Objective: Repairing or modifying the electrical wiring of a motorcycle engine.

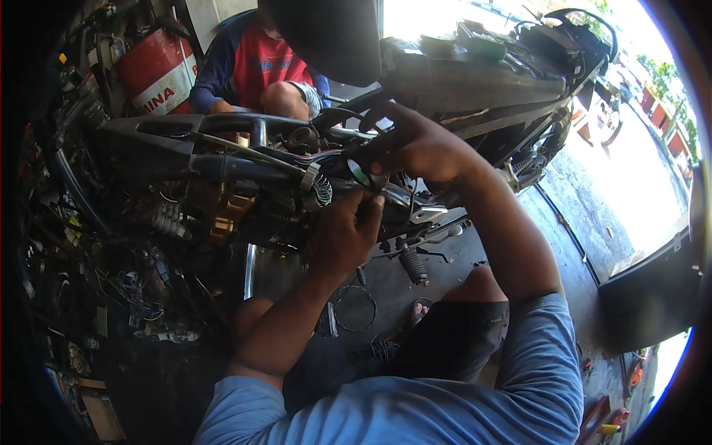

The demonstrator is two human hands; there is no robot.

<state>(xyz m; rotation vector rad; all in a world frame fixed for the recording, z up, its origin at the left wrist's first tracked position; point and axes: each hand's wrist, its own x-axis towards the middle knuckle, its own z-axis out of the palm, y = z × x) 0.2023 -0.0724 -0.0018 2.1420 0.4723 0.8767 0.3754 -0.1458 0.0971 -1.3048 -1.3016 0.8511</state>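
A motorcycle with an exposed dark frame [237,169] lies across the view in front of me. My right hand [426,148] grips a small dark round part [358,172] with a green inside, its fingers curled over the top. My left hand [347,230] is closed just below, fingertips pressed to that part's lower edge. Left of my hands, a knurled silver cap [310,176] with a bare coil spring [322,191] rests against the frame, beside bundled wires [304,157]. The undersides of my fingers are hidden.
A co-worker in a red and blue shirt [263,55] sits behind the frame near a red-white drum [144,67]. The seat [475,63] is at upper right. Cluttered parts [148,297] fill the left, a wire loop [354,326] lies below, and a dark panel [645,297] stands at right.
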